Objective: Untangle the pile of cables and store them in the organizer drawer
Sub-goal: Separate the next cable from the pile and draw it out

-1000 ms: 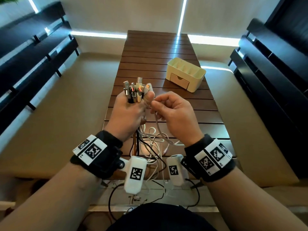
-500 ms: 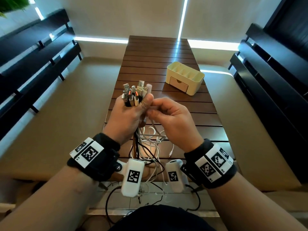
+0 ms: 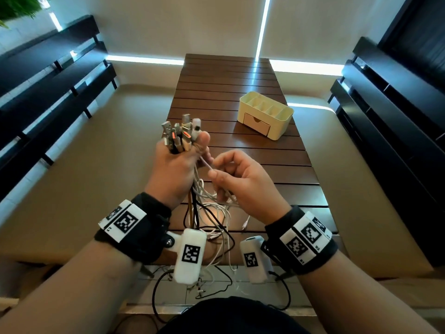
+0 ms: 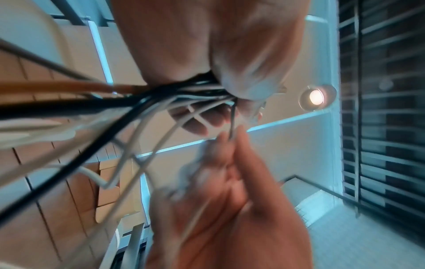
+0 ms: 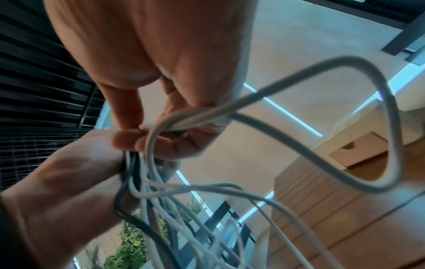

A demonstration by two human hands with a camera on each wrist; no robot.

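A slatted brown desk (image 3: 240, 150) runs away down the middle, with a cream organizer (image 3: 265, 114) standing on its far right part, its small drawer (image 3: 256, 125) closed and facing near. Dark benches (image 3: 48, 75) flank the desk left and right, and a green plant (image 3: 16, 6) shows at the far left corner.

The left hand (image 3: 173, 169) is held up over the near desk, fingers curled tight round a bundle of cables (image 3: 204, 203), whose plugs (image 3: 181, 135) stick up out of the fist. The loose ends hang down in a tangle between the wrists to the near desk edge, partly hidden behind the two white wrist cameras. The right hand (image 3: 243, 182), just right of the left, pinches one white cable (image 3: 207, 165) between thumb and fingers, the rest curled.

The left wrist view, blurred, shows black, white and orange strands fanning out of the fist (image 4: 207, 45). The right wrist view shows a wide white loop (image 5: 345, 127) hanging from the right hand's fingers (image 5: 128, 105), with the drawer seen through it.
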